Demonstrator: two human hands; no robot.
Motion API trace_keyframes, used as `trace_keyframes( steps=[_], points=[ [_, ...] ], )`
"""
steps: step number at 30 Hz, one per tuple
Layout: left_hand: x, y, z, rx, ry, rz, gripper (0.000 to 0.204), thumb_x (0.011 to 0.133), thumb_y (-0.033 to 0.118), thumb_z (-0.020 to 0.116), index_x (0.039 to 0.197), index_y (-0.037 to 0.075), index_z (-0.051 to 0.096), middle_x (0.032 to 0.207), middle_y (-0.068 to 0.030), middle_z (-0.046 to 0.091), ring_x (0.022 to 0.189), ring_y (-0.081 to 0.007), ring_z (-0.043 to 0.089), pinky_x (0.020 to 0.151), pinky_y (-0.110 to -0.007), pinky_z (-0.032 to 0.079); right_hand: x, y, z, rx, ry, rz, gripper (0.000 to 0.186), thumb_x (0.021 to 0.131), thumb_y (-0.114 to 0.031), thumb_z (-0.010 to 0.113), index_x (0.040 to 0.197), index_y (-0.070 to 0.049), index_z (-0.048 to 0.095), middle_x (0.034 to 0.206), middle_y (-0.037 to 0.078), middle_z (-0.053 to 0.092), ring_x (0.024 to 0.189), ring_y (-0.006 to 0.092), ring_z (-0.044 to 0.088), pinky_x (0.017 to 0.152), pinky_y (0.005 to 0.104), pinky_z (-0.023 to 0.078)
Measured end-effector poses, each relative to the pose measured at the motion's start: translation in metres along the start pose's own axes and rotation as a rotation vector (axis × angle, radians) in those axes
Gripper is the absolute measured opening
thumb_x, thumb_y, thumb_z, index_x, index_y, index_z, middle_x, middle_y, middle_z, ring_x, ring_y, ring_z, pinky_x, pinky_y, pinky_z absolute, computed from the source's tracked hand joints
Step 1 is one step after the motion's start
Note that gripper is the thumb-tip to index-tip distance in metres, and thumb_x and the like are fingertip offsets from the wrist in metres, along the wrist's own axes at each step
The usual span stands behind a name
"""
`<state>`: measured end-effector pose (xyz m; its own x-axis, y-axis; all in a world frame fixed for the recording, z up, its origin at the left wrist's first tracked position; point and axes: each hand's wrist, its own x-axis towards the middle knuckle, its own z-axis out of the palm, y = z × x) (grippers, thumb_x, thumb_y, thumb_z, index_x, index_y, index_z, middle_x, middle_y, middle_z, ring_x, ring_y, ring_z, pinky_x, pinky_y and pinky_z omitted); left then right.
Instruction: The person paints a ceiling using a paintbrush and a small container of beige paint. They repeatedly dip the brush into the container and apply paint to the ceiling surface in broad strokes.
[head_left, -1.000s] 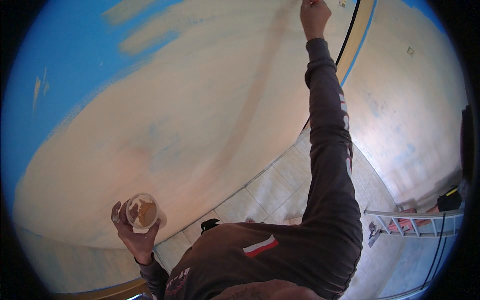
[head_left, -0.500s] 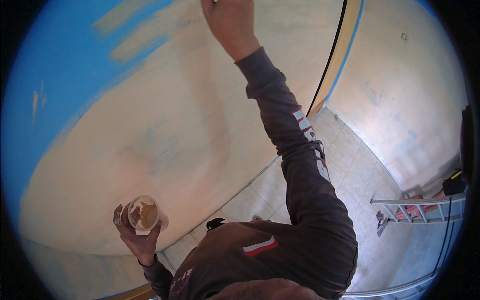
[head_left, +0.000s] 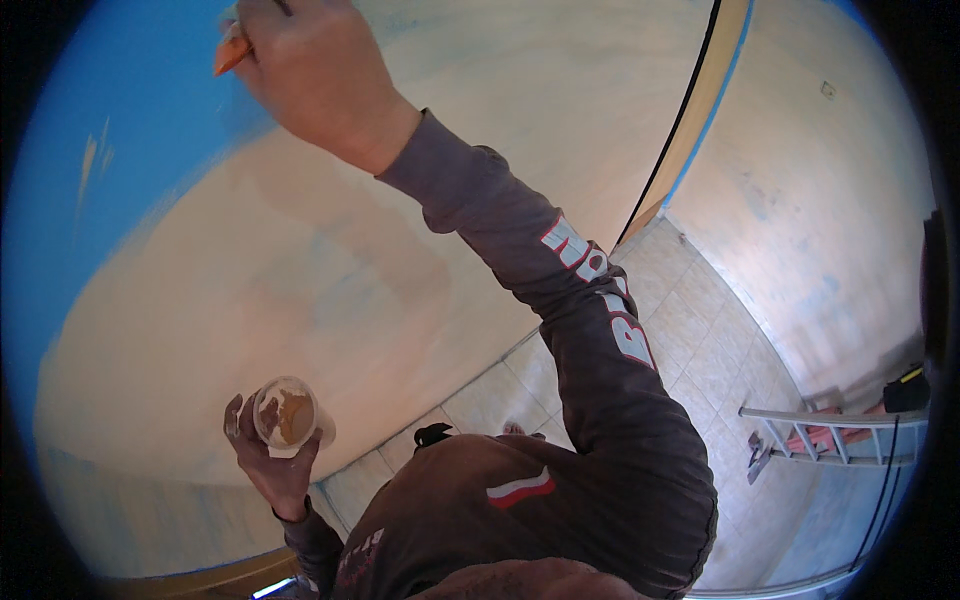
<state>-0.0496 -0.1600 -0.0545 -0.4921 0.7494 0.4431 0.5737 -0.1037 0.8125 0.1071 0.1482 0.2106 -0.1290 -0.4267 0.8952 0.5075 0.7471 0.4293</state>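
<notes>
In the head view, the left hand (head_left: 273, 474) curls around a clear, round plastic cup (head_left: 284, 384) of tan paint (head_left: 297, 420), near the streaky beige-and-blue wall (head_left: 190, 320). The right hand (head_left: 325, 85), moved leftward, pinches an orange tool (head_left: 232, 52), upper left.

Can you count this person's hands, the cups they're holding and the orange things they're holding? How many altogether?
Hands: 2, one left hand and one right hand
Held cups: 1 cup
Held orange things: 1 orange thing
Total: 4
</notes>
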Motion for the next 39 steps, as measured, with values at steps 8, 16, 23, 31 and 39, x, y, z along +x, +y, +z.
trace_keyframes(
  steps=[8,16,23,31,39],
  points=[
    [-0.009,0.021,0.003,-0.055,-0.005,0.010,0.108,0.060,0.006,0.092,0.150,0.004,0.033,0.135,-0.0202,0.059,0.125,-0.0321,0.060,0.108,-0.045,0.052,0.016,-0.040,0.002,0.267,0.106,0.089,0.018,0.087,-0.023,0.075,0.083,-0.006,0.072,0.081,0.009,0.066,0.088,0.0326,0.062,0.078,0.0439,0.055],
    [-0.026,0.029,0.007,0.011,0.009,0.004,0.109,0.059,0.006,0.094,0.149,0.002,0.033,0.134,-0.0198,0.060,0.122,-0.0301,0.063,0.106,-0.042,0.053,0.016,-0.029,0.003,0.724,0.087,0.546,0.019,0.094,-0.019,0.070,0.086,-0.003,0.077,0.073,0.012,0.071,0.062,0.0243,0.065,0.058,0.0389,0.051],
    [-0.018,0.020,-0.021,-0.027,0.002,-0.043,0.108,0.061,0.008,0.095,0.149,0.004,0.034,0.135,-0.0192,0.060,0.124,-0.0311,0.063,0.107,-0.045,0.053,0.003,0.058,-0.034,0.523,-0.133,0.624,0.029,0.104,-0.025,0.067,0.087,-0.004,0.077,0.058,-0.006,0.049,0.053,0.0041,0.036,0.052,0.0254,0.032],
    [0.002,-0.012,-0.030,-0.038,-0.009,-0.006,0.110,0.059,0.006,0.097,0.148,0.003,0.034,0.133,-0.0206,0.061,0.122,-0.0308,0.064,0.106,-0.042,0.053,-0.011,0.106,-0.067,0.396,-0.078,0.748,0.036,0.104,-0.028,0.067,0.083,-0.001,0.076,0.056,-0.009,0.044,0.047,0.0022,0.031,0.044,0.0237,0.022],
    [0.018,-0.016,-0.018,-0.052,-0.066,0.000,0.110,0.059,0.006,0.097,0.148,0.003,0.034,0.133,-0.0207,0.060,0.122,-0.0310,0.064,0.106,-0.043,0.054,-0.045,0.168,-0.110,0.114,-0.004,0.567,0.031,0.104,-0.025,0.066,0.089,0.000,0.076,0.062,-0.005,0.057,0.048,0.0016,0.033,0.044,0.0225,0.024]
  ],
)
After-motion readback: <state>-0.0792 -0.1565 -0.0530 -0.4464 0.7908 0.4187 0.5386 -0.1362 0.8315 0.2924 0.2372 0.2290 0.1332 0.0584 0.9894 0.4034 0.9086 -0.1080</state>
